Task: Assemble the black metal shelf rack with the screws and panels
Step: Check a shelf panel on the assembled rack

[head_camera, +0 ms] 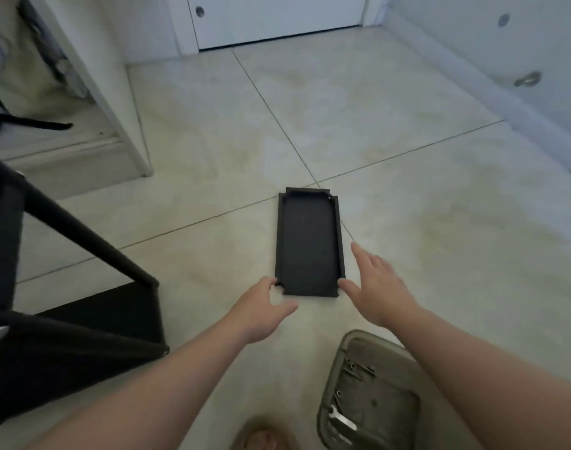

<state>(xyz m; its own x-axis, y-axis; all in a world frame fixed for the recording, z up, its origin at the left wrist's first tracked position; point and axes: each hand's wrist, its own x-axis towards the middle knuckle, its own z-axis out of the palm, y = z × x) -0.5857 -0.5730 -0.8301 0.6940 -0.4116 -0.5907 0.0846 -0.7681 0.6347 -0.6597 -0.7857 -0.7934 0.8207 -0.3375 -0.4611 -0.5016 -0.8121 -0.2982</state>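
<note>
Lying flat on pale tiled floor, black rectangular metal panel sat between left hand, loosely open at near corner, and right hand, fingers wide. Looked stiff, light; grab long rims.

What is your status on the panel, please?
Left grip, right grip spread at near corners of rectangular black metal shelf panel. Not held yet. Nothing in the way.

Panel between hands, rack left
</note>
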